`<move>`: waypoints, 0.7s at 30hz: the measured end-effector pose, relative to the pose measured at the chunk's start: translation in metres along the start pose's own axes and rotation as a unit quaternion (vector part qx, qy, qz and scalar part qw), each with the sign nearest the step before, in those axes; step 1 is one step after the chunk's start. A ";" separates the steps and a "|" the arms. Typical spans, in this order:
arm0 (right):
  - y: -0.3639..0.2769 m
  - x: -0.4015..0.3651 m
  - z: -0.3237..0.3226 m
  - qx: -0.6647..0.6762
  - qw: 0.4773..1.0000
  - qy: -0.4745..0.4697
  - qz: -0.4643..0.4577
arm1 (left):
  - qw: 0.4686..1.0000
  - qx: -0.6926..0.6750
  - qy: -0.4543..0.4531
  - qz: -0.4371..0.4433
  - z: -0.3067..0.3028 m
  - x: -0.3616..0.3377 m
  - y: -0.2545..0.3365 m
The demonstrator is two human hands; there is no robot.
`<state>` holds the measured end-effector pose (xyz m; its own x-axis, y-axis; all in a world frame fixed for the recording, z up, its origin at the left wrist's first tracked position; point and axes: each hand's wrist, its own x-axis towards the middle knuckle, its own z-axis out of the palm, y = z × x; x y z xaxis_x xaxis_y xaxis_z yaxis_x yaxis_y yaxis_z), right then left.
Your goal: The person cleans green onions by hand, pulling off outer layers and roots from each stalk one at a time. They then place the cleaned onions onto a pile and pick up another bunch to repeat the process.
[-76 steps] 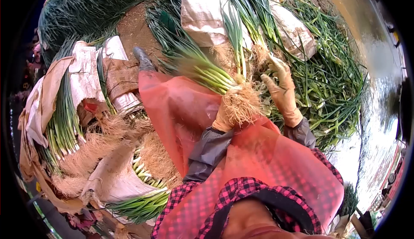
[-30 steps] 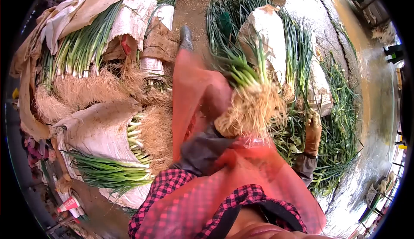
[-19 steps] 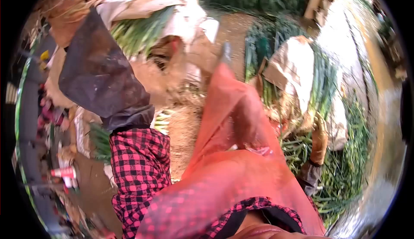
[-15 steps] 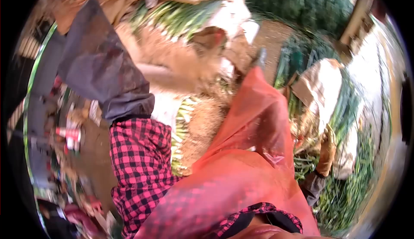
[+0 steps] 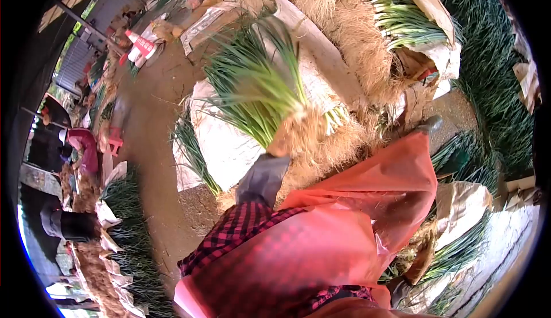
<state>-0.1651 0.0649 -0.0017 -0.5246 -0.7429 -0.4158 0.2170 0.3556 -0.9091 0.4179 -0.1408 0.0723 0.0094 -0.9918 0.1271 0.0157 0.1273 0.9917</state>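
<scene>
My left hand (image 5: 279, 145), gloved and partly hidden by roots, is closed around a large bunch of green onions (image 5: 252, 97). Its leaves fan out to the upper left, and the pale roots hang toward the right. The bunch is blurred by motion above a white sheet (image 5: 221, 137) and more root-ended onions. Low at the right, my right hand (image 5: 420, 262) in a brownish glove lies beside a paper-wrapped bundle of green onions (image 5: 459, 255). Its fingers do not show clearly enough to tell whether they grip anything.
More wrapped onions (image 5: 402, 17) lie beyond my knee, roots facing me. Dark green leaves (image 5: 482, 48) pile up at the far right. At left are a traffic cone (image 5: 141, 45), a red stool (image 5: 115, 141), a row of onions (image 5: 135, 237) and another person (image 5: 83, 149).
My view has swung leftward. My left arm, extended and blurred before, is now bent closer with the bunch of green onions in hand. My right hand stays by the right-hand bundle.
</scene>
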 end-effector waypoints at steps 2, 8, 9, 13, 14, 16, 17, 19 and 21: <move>-0.035 -0.024 0.030 0.055 0.996 0.060 0.045 | 0.998 -0.041 -0.046 0.013 -0.002 -0.034 -0.024; 0.003 0.006 0.010 0.020 0.997 0.046 0.060 | 0.989 -0.020 -0.142 -0.041 -0.009 -0.057 0.015; 0.000 0.002 0.017 -0.041 0.997 0.038 0.050 | 0.983 -0.089 -0.120 -0.110 -0.006 -0.060 0.025; 0.098 0.045 -0.022 0.070 0.993 -0.097 0.001 | 0.978 0.057 0.030 -0.199 -0.007 -0.077 0.045; 0.105 0.040 -0.004 -0.051 0.997 -0.062 -0.005 | 0.974 0.059 0.053 -0.212 -0.002 -0.085 0.063; 0.110 0.002 0.016 -0.439 0.898 0.032 0.003 | 0.971 -0.081 0.108 -0.195 -0.047 -0.090 0.025; 0.123 -0.029 0.001 -0.505 0.860 0.058 0.039 | 0.945 0.201 0.076 -0.247 -0.013 -0.080 0.078; 0.176 -0.103 -0.037 -0.565 0.814 0.131 0.018 | 0.873 0.448 0.056 -0.182 -0.012 -0.064 0.099; 0.203 -0.172 -0.063 -0.581 0.790 0.192 0.036 | 0.719 0.657 0.076 -0.213 0.004 -0.035 0.120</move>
<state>-0.0827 0.3005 -0.1130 -0.8048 -0.5499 -0.2236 -0.5282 0.8352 -0.1528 0.4155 -0.0904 0.1869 0.3933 -0.9143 -0.0972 -0.9084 -0.4027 0.1124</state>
